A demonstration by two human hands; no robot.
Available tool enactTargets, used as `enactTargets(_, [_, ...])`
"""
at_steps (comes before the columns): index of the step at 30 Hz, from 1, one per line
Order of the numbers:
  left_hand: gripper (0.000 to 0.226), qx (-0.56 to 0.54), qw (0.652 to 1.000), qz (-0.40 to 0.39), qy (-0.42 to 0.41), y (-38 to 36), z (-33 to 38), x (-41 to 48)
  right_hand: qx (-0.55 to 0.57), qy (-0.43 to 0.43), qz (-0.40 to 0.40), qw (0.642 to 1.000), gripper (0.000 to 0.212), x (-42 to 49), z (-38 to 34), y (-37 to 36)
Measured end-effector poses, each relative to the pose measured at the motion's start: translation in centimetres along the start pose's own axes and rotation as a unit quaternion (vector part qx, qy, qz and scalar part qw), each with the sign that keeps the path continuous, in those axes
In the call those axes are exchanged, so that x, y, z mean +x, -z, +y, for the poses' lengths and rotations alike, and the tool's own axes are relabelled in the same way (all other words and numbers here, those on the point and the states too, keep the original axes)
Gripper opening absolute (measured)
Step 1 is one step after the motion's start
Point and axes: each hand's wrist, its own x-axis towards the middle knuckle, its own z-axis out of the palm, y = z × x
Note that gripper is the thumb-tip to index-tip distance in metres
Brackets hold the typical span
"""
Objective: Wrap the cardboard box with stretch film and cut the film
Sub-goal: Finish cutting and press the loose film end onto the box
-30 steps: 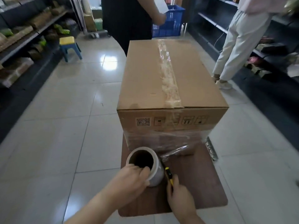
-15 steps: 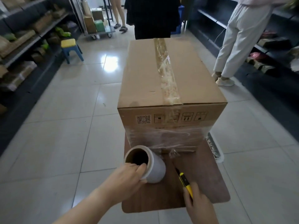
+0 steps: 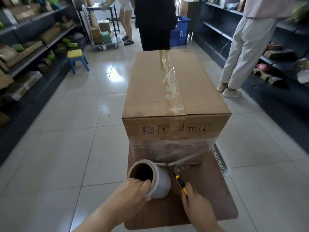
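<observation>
The cardboard box (image 3: 168, 84) is matt brown, with a wrinkled, shiny tape strip (image 3: 170, 84) along its top. Clear, glossy stretch film (image 3: 170, 148) clings creased around its lower part. The worktop (image 3: 209, 198) shows dark wood grain. The floor (image 3: 66, 148) is glossy pale tile.

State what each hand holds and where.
Left hand grips the film roll at its near open end; right hand holds the yellow cutter by its handle.
</observation>
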Motion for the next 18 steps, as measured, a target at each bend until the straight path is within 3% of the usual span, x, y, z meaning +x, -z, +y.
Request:
enactTargets(3, [0.038, -0.075, 0.995, 0.012, 0.069, 0.1, -0.1, -0.7, 0.015, -0.045, 0.001, 0.999, 0.048, -1.2, 0.8, -1.4])
enactTargets(5, [0.048, -0.073, 0.991, 0.038, 0.106, -0.8, -0.8, -2.1, 0.041, -0.037, -0.026, 0.998, 0.062, -2.3, 0.0, -0.9])
enactTargets(7, [0.043, -0.063, 0.991, 0.064, 0.097, -0.8, -1.3, -2.8, 0.061, -0.022, 0.050, 0.997, 0.058, -3.3, -0.2, -1.7])
enactTargets(10, [0.033, -0.122, 0.983, 0.026, 0.132, -1.0, -1.4, -3.1, 0.068, -0.032, 0.131, 0.988, 0.049, -3.7, -1.2, -2.4])
enactTargets(14, [0.029, -0.139, 0.975, -0.007, 0.174, -1.2, -2.2, -3.7, 0.042, -0.065, 0.088, 0.993, 0.029, -1.7, -1.2, -1.2])
enactTargets(18, [0.020, -0.110, 0.981, -0.044, 0.155, 0.2, -1.9, -3.2, -0.036, -0.047, 0.092, 0.994, 0.029, 0.4, 2.0, -1.3])
